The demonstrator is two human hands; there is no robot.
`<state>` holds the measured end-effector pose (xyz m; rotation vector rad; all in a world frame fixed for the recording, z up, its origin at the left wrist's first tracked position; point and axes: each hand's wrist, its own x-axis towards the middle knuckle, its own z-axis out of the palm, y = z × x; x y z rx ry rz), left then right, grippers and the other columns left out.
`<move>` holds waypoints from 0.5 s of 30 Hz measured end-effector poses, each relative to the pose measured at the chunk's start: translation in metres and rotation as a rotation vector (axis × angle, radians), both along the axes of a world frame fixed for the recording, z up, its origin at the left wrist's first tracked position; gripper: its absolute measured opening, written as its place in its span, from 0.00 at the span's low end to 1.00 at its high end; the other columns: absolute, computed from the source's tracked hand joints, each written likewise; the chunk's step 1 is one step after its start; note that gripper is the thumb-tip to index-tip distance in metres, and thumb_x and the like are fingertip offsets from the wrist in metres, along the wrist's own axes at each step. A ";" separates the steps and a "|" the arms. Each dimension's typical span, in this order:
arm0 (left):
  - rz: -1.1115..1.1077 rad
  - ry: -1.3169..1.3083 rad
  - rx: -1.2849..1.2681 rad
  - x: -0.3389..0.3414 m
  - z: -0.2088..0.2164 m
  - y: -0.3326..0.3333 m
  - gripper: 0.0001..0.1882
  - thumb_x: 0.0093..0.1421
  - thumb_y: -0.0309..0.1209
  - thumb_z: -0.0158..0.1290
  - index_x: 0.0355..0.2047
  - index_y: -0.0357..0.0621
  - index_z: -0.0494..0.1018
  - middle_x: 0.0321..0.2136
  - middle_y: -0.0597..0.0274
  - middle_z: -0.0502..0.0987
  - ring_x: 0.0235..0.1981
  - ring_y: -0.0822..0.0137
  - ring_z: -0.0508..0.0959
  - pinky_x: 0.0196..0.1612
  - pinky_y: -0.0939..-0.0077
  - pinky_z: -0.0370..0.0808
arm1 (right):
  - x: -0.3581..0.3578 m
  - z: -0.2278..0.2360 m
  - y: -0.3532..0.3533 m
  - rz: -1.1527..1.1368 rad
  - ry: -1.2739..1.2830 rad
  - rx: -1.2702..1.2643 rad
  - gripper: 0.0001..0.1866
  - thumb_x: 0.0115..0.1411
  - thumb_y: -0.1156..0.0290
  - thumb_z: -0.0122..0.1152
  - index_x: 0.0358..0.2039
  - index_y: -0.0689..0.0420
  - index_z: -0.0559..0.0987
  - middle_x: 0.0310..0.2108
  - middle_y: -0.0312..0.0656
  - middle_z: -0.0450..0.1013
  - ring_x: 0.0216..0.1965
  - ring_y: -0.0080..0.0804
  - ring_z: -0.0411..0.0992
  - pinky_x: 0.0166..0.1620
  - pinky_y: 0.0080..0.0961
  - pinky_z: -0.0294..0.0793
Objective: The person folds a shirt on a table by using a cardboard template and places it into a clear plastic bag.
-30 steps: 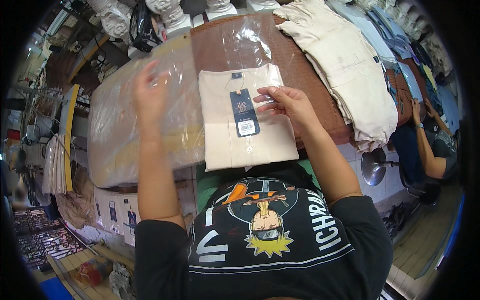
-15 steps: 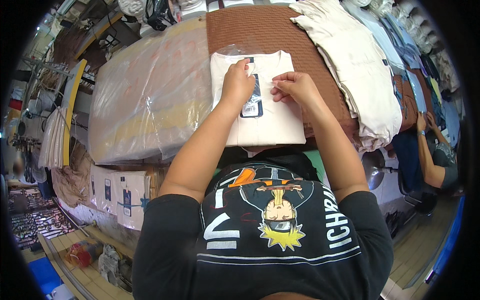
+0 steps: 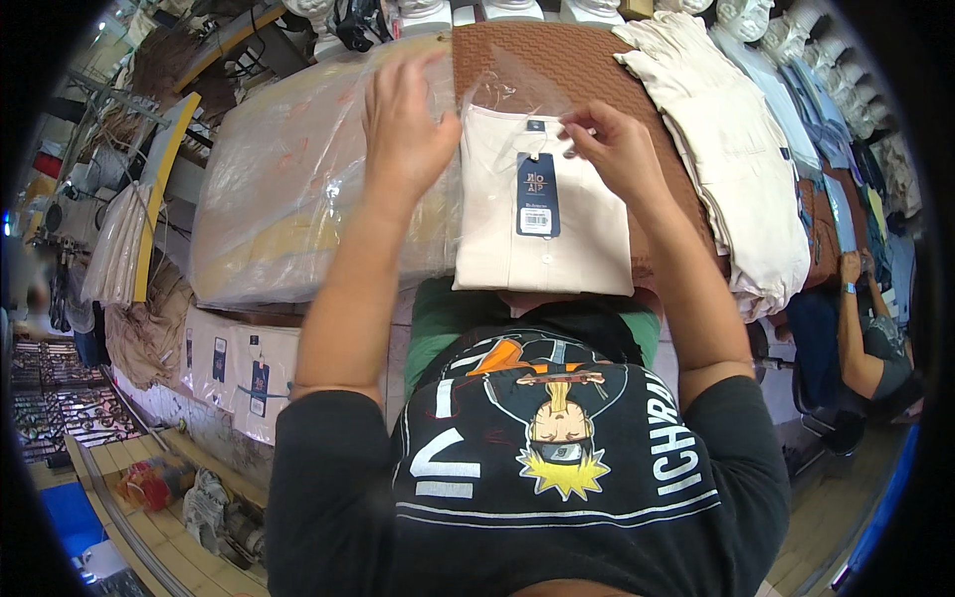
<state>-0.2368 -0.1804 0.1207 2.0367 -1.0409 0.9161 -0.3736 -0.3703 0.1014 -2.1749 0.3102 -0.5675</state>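
Because the left hand is now off the folded cream shirt, unlike half a second ago, the navy hang tag shows whole; this hand is left of the shirt, fingers spread wide (slightly blurred). The right hand sits closer to the shirt's upper right corner than before, finger and thumb narrowed beside clear film; whether they pinch it, I cannot tell. Brown cloth extends beyond the shirt. Counted: one shirt, one hang tag, one neck label, one cream garment pile right of the shirt.
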 end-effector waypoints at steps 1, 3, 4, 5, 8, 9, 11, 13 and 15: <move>-0.112 -0.204 0.049 0.001 0.027 -0.003 0.20 0.47 0.23 0.52 0.43 0.48 0.73 0.43 0.56 0.73 0.44 0.56 0.73 0.44 0.65 0.71 | 0.006 0.011 0.004 0.067 -0.069 -0.023 0.08 0.55 0.72 0.58 0.35 0.60 0.77 0.27 0.41 0.77 0.26 0.28 0.77 0.32 0.24 0.74; -0.342 -0.334 0.313 0.011 0.071 -0.003 0.20 0.50 0.29 0.53 0.45 0.49 0.72 0.44 0.56 0.73 0.48 0.54 0.70 0.49 0.54 0.63 | 0.018 0.048 0.020 0.227 -0.090 -0.289 0.08 0.55 0.71 0.58 0.35 0.60 0.77 0.28 0.42 0.77 0.27 0.30 0.77 0.33 0.25 0.74; -0.472 -0.252 0.519 0.021 0.085 -0.005 0.22 0.52 0.33 0.53 0.49 0.50 0.69 0.48 0.57 0.71 0.54 0.54 0.65 0.53 0.44 0.55 | 0.021 0.068 0.027 0.304 -0.102 -0.427 0.08 0.55 0.71 0.58 0.35 0.60 0.77 0.28 0.42 0.78 0.28 0.31 0.77 0.33 0.26 0.74; -0.605 -0.164 0.726 0.030 0.097 -0.007 0.25 0.54 0.37 0.53 0.54 0.51 0.66 0.52 0.58 0.69 0.59 0.55 0.60 0.58 0.34 0.47 | 0.024 0.084 0.032 0.353 -0.077 -0.394 0.08 0.54 0.71 0.58 0.35 0.59 0.77 0.29 0.42 0.77 0.30 0.33 0.77 0.34 0.27 0.74; -0.497 0.113 1.229 0.048 0.131 -0.009 0.18 0.51 0.37 0.55 0.44 0.52 0.75 0.44 0.61 0.76 0.51 0.58 0.70 0.55 0.32 0.46 | 0.035 0.112 0.041 0.452 -0.043 -0.403 0.09 0.54 0.72 0.59 0.36 0.57 0.77 0.30 0.41 0.77 0.32 0.33 0.76 0.36 0.26 0.74; -0.487 0.117 1.189 0.064 0.129 -0.006 0.14 0.51 0.38 0.55 0.38 0.51 0.77 0.39 0.60 0.77 0.45 0.59 0.73 0.54 0.38 0.52 | 0.044 0.116 0.040 0.449 -0.052 -0.486 0.08 0.54 0.72 0.59 0.35 0.57 0.78 0.28 0.40 0.77 0.30 0.29 0.76 0.35 0.24 0.74; -0.375 0.091 1.113 0.117 0.126 0.014 0.09 0.49 0.37 0.56 0.29 0.50 0.80 0.29 0.57 0.79 0.35 0.59 0.78 0.45 0.59 0.69 | 0.083 0.113 0.034 0.400 -0.022 -0.665 0.11 0.53 0.72 0.61 0.39 0.55 0.77 0.34 0.40 0.76 0.36 0.32 0.76 0.40 0.27 0.74; 0.148 0.040 0.980 0.089 0.179 0.017 0.09 0.49 0.33 0.55 0.28 0.44 0.79 0.27 0.52 0.79 0.29 0.58 0.79 0.34 0.64 0.74 | 0.111 0.134 0.036 0.124 -0.269 -0.870 0.07 0.57 0.70 0.55 0.34 0.57 0.79 0.26 0.44 0.76 0.27 0.35 0.74 0.33 0.29 0.74; 0.421 -0.224 0.663 0.094 0.224 0.052 0.07 0.53 0.28 0.51 0.27 0.39 0.78 0.24 0.49 0.78 0.27 0.60 0.79 0.32 0.68 0.74 | 0.134 0.178 0.068 0.071 -0.591 -0.721 0.06 0.56 0.71 0.55 0.31 0.56 0.79 0.26 0.44 0.76 0.28 0.38 0.74 0.34 0.31 0.74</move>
